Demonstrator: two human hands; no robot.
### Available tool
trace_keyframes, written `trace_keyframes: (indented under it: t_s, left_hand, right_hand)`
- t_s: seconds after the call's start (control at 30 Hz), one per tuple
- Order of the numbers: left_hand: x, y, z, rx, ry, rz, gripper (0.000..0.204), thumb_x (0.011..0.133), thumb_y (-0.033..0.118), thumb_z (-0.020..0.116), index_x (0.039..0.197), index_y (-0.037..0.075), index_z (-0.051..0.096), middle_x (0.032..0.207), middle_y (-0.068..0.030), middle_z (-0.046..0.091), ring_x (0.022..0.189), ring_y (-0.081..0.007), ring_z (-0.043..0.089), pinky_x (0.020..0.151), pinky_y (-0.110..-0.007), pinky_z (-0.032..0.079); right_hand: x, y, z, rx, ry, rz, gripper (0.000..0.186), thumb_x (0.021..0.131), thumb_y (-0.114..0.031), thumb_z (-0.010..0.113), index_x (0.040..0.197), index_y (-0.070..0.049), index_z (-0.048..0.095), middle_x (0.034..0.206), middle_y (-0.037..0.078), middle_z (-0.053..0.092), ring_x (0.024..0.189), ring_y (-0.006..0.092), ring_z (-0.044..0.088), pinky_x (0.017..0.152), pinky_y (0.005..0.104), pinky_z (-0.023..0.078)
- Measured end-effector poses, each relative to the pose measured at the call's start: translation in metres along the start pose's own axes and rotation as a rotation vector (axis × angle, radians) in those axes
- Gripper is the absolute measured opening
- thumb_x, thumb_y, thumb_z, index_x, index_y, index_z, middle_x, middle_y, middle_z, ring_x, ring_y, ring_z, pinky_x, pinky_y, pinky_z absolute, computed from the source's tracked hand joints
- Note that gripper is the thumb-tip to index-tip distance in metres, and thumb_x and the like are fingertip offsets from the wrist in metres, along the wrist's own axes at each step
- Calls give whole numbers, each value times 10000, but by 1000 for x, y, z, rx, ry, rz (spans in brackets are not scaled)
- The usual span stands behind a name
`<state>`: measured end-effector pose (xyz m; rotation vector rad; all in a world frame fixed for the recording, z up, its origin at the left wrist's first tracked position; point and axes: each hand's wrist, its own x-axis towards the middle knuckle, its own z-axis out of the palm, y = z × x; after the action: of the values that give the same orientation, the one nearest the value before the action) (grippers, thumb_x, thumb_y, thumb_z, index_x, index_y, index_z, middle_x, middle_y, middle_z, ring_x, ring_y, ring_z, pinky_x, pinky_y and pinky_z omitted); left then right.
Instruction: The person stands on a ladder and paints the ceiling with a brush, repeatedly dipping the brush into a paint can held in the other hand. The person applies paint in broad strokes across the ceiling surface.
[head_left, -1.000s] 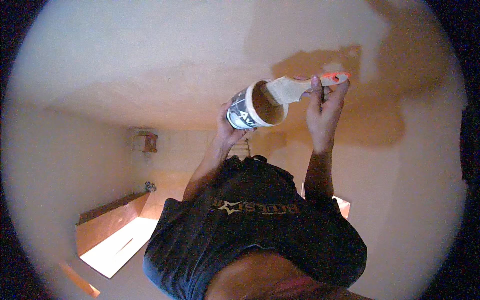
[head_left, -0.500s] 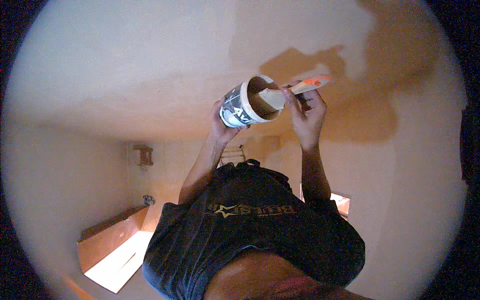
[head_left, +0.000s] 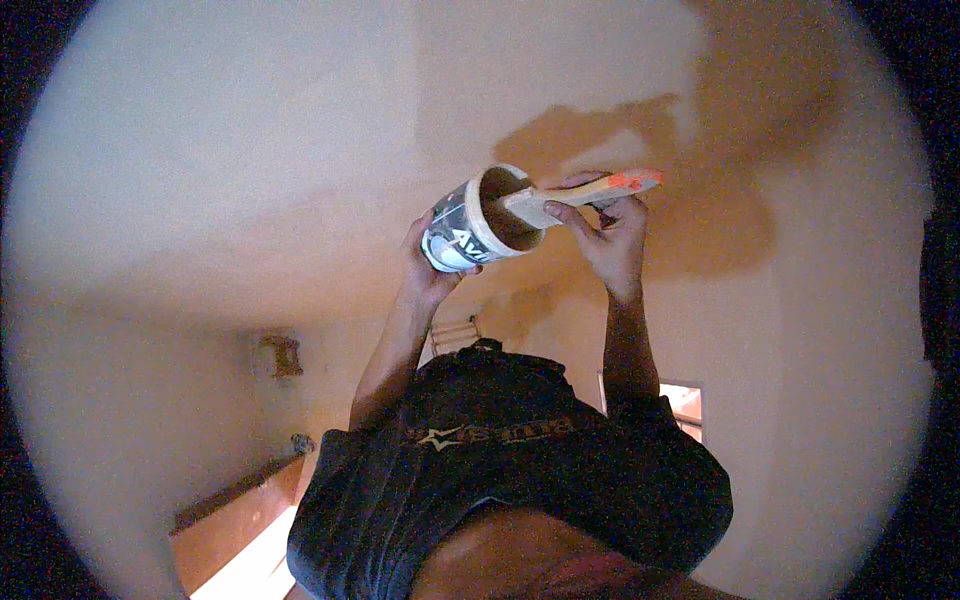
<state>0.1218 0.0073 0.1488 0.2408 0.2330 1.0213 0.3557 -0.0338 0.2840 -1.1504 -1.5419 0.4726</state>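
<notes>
My left hand point(head_left: 426, 282) grips a white plastic bucket with a dark printed label point(head_left: 458, 238), tilted so its opening faces right and shows a brownish, smeared inside. My right hand point(head_left: 614, 243) holds a flat paintbrush point(head_left: 632, 182) with an orange-marked handle, thumb and fingers around it near the bristle end. The bristles reach into the bucket's mouth, at its rim; whether they touch what is inside is hard to tell.
A large pale painted surface point(head_left: 250, 120) fills the upper view, with darker shadowed patches at right. Ladder-like rungs point(head_left: 452, 330) show behind my arms, a small brown wooden fixture point(head_left: 283, 356) at left, and bright openings at lower left point(head_left: 250, 560) and right point(head_left: 682, 408).
Both hands, with bucket and brush, have shifted left. The brush handle has dropped a little since half a second ago. The room behind appears lower in the picture.
</notes>
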Motion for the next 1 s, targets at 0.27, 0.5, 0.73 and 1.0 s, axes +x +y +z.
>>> trace_keyframes:
  t_s: [0.27, 0.5, 0.73, 1.0]
  left_hand:
    - [20, -21, -2, 4, -226, -42, 576, 965, 592, 469, 1333, 163, 584, 1206, -125, 673, 976, -323, 675, 565, -433, 584]
    - [49, -20, -43, -10, -136, -47, 600, 946, 582, 493, 1334, 133, 581, 1203, -166, 669, 922, -372, 690, 571, -444, 606]
    - [29, -32, -160, -91, -59, -41, 645, 941, 599, 486, 1414, 163, 526, 1331, -166, 613, 1010, -374, 687, 592, -490, 629]
    - [-57, -5, -287, -93, 120, 162, 785, 876, 607, 603, 1475, 131, 427, 1455, -175, 480, 1207, -444, 586, 718, -586, 637]
  right_hand:
    - [8, 50, 1, 324, 269, -234, 256, 809, 27, 820, 1013, 11, 665, 1001, 114, 732, 891, 188, 717, 838, 335, 588]
    - [92, 88, 14, -120, 224, -547, 250, 815, 23, 810, 1038, 4, 699, 1053, 117, 749, 960, 202, 728, 883, 350, 592]
    - [187, 150, 39, -199, 265, -735, 207, 791, 41, 797, 953, -36, 695, 983, 82, 739, 940, 206, 709, 882, 343, 588]
    - [235, 185, 58, -418, 334, -905, 270, 790, 33, 798, 1037, -50, 728, 1069, 76, 755, 1000, 197, 711, 884, 324, 579]
